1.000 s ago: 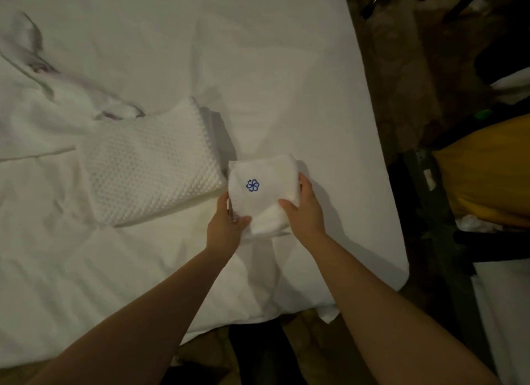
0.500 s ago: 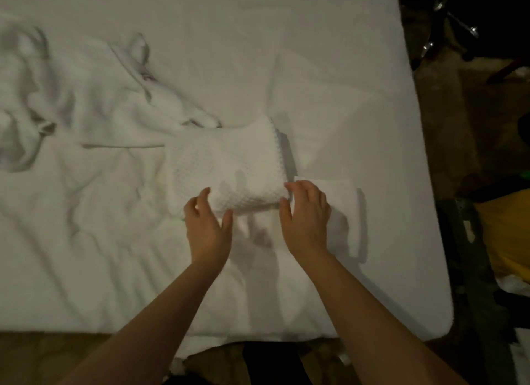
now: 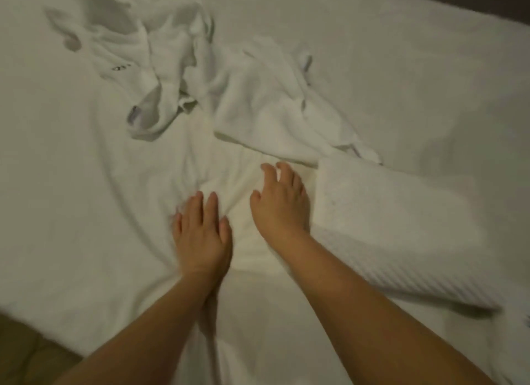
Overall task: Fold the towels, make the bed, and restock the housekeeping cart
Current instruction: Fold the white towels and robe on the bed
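Observation:
A white bed sheet point(image 3: 71, 184) fills the view. Over it, my left hand point(image 3: 202, 232) is flat with straight fingers and holds nothing. My right hand point(image 3: 282, 204) hovers just right of it, fingers spread and slightly bent, empty. To the right of my right hand lies a folded, textured white towel point(image 3: 401, 227). Beyond my right hand's fingertips lies a loose unfolded white towel point(image 3: 272, 106). Further back at the left is a crumpled white towel point(image 3: 155, 60) with a small dark mark. The image is blurred by motion.
The bed's near edge and a brownish floor point(image 3: 25, 353) show at the bottom left. A dark strip point(image 3: 487, 0) runs along the bed's far right edge.
I set down the small folded towel with the blue logo; it is now out of view. My view and both hands moved left, past the folded textured towel toward the loose towels.

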Demonstrator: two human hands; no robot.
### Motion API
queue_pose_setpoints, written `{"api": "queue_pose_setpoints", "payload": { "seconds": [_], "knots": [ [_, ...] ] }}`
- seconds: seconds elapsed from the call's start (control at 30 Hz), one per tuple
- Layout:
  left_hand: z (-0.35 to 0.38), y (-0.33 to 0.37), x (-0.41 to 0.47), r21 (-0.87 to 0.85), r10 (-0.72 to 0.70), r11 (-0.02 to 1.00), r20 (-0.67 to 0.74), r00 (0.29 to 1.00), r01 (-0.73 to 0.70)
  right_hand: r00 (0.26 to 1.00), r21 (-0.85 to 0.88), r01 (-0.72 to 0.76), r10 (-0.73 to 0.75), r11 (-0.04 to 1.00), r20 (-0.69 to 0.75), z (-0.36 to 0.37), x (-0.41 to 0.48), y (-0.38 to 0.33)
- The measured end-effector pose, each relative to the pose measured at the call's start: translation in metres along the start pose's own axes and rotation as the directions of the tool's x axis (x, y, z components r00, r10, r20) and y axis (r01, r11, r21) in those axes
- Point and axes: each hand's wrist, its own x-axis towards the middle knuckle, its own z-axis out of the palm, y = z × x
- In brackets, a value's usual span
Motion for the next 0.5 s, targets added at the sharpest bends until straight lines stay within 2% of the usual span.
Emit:
{"api": "queue_pose_setpoints", "payload": {
  "seconds": [0.13, 0.23, 0.27, 0.33, 0.4, 0.5],
  "knots": [
    [0.012, -0.005, 0.003, 0.03, 0.06, 0.998, -0.106, 0.993, -0.057, 0.978, -0.052, -0.152, 0.142, 0.987, -0.155, 0.014, 0.057, 0.006],
    [0.019, -0.006, 0.002, 0.006, 0.083, 0.997, -0.151, 0.985, -0.083, 0.974, -0.135, -0.198, 0.179, 0.971, -0.141, 0.006, 0.091, 0.009],
    [0.019, -0.006, 0.002, -0.007, 0.083, 0.996, -0.14, 0.987, -0.085, 0.972, -0.093, -0.213, 0.201, 0.973, -0.119, 0.002, 0.098, 0.009],
    [0.018, -0.007, 0.002, -0.039, 0.079, 0.996, -0.094, 0.992, -0.083, 0.971, 0.137, -0.211, 0.224, 0.968, -0.081, -0.009, 0.104, -0.002],
    [0.004, -0.003, 0.001, -0.08, 0.052, 0.995, -0.012, 0.999, -0.052, 0.99, 0.391, -0.098, 0.13, 0.915, -0.057, -0.027, 0.09, -0.03],
    [-0.023, -0.002, -0.002, -0.304, 0.037, 0.953, 0.192, 0.981, 0.023, 0.995, 0.558, 0.048, 0.006, 0.829, -0.096, -0.068, 0.047, -0.088]
  ]
}}
